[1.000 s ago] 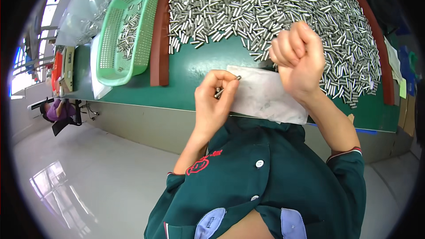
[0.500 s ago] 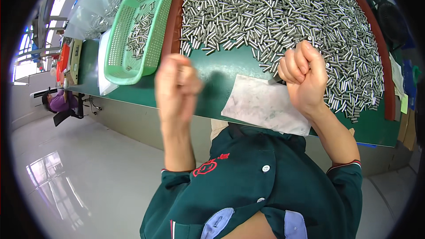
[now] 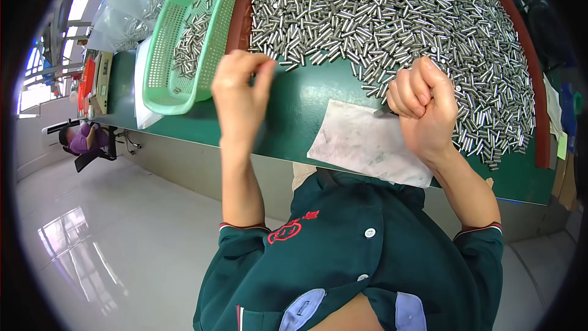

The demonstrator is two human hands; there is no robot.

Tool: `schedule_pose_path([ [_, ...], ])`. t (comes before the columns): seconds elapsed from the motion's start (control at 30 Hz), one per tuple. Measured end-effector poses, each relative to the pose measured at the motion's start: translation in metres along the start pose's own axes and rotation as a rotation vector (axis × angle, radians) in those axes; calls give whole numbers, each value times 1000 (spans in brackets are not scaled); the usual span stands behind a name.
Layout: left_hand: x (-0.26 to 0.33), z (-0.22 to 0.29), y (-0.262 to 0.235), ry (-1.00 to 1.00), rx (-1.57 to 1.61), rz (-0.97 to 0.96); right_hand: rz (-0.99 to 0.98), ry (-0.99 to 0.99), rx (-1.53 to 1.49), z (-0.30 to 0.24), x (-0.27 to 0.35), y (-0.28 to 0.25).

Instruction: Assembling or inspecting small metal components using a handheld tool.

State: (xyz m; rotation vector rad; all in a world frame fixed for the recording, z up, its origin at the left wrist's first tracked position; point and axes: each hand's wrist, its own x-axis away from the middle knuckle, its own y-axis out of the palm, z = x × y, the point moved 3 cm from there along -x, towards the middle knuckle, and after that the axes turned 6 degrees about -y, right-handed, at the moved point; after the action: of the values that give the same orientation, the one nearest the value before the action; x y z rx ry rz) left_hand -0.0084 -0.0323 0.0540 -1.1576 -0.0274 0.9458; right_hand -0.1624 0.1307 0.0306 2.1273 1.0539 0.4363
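A big heap of small metal pins (image 3: 392, 18) covers the far part of the green table (image 3: 294, 116). My left hand (image 3: 240, 95) is raised over the table's near edge, just right of a green plastic basket (image 3: 160, 79) with several pins in it. I see its back, with the fingers held together, so what they hold is hidden. My right hand (image 3: 425, 107) is a closed fist at the heap's near edge, over the far corner of a white sheet (image 3: 361, 144). A pin end sticks out of the fist's left side.
A brown raised rim (image 3: 236, 21) separates basket and heap and runs round the heap's right side. Clear bags of pins (image 3: 131, 6) lie far left. A white sheet lies under the basket. Small boxes sit at the table's left end, with a person in purple beyond on the shiny floor.
My left hand has left the white sheet, where it pinched a pin, and swung up and left toward the basket. The right fist has stayed at the heap's edge.
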Motion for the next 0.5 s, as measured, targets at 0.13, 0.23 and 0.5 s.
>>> schedule_pose_path([
  [0.13,10,-1,29,-29,-6,-56,-7,2,5,3,-3,3],
  [0.23,14,-1,36,-56,-11,-78,-6,3,6,2,-3,4],
  [0.5,29,18,29,-99,168,-125,27,5,3,0,4,-2],
])
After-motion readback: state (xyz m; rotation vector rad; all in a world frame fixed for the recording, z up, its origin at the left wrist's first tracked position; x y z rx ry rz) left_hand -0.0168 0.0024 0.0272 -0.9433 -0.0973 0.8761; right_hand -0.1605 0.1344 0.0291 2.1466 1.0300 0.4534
